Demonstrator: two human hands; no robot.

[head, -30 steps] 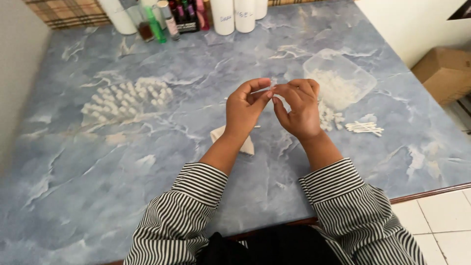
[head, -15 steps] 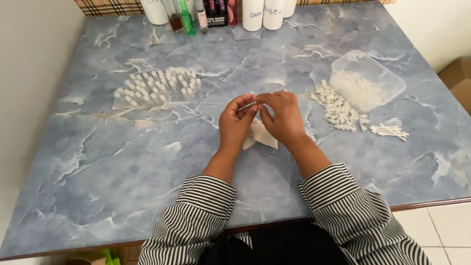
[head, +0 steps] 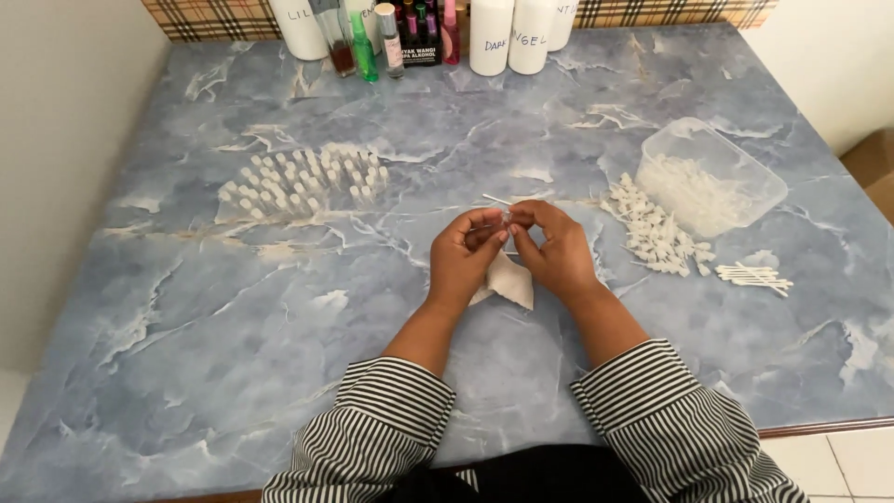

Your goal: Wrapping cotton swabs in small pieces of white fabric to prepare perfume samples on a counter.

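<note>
Left hand (head: 463,259) and right hand (head: 556,251) raised together above the blue marbled tabletop (head: 186,307), fingertips meeting just over a white folded tissue (head: 507,279) lying flat below the palms. Pinched between both grips: a tiny clear vial (head: 506,217), mostly covered by fingers, so shape and contents hard to make out. Left grip closed on it from the near side, thumb and forefinger nearly together; right grip likewise closed, fingers curled tight. Beyond the vial, a thin white stick (head: 495,199), only partly visible, its near end hidden by the fingers, so unclear whether held or lying flat.

Left of the tissue, well apart: a cluster of small clear vials with white caps (head: 303,183), standing upright in loose rows, edges faint against the marble. Right of the tissue: a scattered heap of small white plastic stoppers (head: 656,233), individual pieces too small to tell apart. Just beyond that heap, a clear plastic tub (head: 712,177), contents blurred to pale strands. Right of the heap, a small bundle of cotton swabs (head: 752,277). Far beyond the tissue, at the tabletop's back edge, a row of bottles (head: 428,33), tops cut off by the frame. Striped sleeves (head: 391,428) cut off at the bottom edge.
</note>
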